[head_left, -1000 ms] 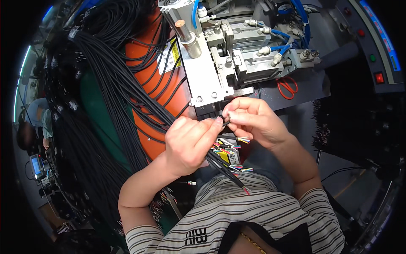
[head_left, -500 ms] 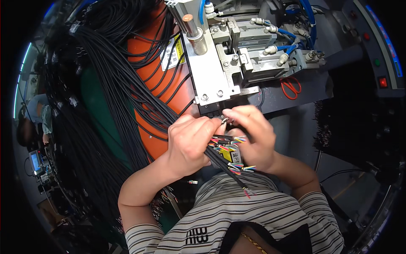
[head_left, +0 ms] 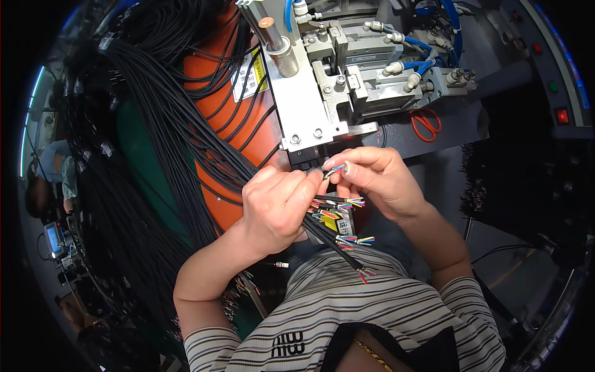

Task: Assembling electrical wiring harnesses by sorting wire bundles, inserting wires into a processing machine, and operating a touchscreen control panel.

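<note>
My left hand (head_left: 276,208) is closed round several black cables (head_left: 322,230), whose stripped ends show short red, white, yellow, green and blue wires (head_left: 356,240). At its thumb and fingertip, one cable end points up to the right. Its thin coloured wires (head_left: 336,168), blue among them, are pinched between the thumb and fingers of my right hand (head_left: 390,183). The two hands nearly meet just below the front of a metal fixture (head_left: 310,121). The cables run up and left from my left hand into a thick black bundle (head_left: 180,118).
An orange surface (head_left: 248,133) lies under the bundle, with a yellow-and-white label (head_left: 251,77). Pneumatic cylinders with blue hoses (head_left: 418,46) stand at the back right. Red-handled scissors (head_left: 424,126) lie beside the fixture. A control panel (head_left: 555,74) is far right; a person (head_left: 56,164) is far left.
My right hand has shifted slightly right and turned, its fingers now pinching the coloured wires in plain sight. My left hand has hardly moved and keeps hold of the cables.
</note>
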`<state>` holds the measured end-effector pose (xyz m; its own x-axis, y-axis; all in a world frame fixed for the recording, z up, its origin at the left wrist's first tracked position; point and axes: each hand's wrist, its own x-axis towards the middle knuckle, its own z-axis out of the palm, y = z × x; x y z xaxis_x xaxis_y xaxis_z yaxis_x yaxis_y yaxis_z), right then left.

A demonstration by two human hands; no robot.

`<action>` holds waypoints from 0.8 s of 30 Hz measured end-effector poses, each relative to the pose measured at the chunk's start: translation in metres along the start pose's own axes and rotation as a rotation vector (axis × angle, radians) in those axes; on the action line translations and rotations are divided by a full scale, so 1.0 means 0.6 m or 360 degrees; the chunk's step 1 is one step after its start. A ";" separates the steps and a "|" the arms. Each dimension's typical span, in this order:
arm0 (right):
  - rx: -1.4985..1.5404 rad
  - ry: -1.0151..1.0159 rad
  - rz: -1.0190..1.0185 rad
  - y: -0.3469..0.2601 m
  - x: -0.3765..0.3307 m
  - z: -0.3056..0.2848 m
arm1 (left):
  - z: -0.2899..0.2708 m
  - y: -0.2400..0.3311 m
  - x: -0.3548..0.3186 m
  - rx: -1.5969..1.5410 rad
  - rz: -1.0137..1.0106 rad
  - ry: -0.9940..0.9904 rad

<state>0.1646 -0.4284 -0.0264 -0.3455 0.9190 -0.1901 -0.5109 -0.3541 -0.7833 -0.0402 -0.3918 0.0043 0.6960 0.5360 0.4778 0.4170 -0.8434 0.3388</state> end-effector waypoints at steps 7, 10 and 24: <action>-0.0152 -0.0060 -0.0133 0.000 0.002 -0.004 | 0.003 -0.006 0.007 -0.0321 -0.0126 0.0041; 0.0253 -0.0097 0.0028 -0.011 0.010 -0.006 | 0.005 -0.013 0.008 -0.0323 -0.0131 0.0071; -0.0333 -0.0106 -0.0234 -0.019 0.005 -0.008 | -0.003 -0.011 0.011 -0.0581 -0.0166 -0.0078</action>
<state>0.1729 -0.4206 -0.0208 -0.3341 0.9420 -0.0310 -0.3881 -0.1675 -0.9063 -0.0398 -0.3827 0.0067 0.6916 0.6084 0.3893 0.2575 -0.7112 0.6541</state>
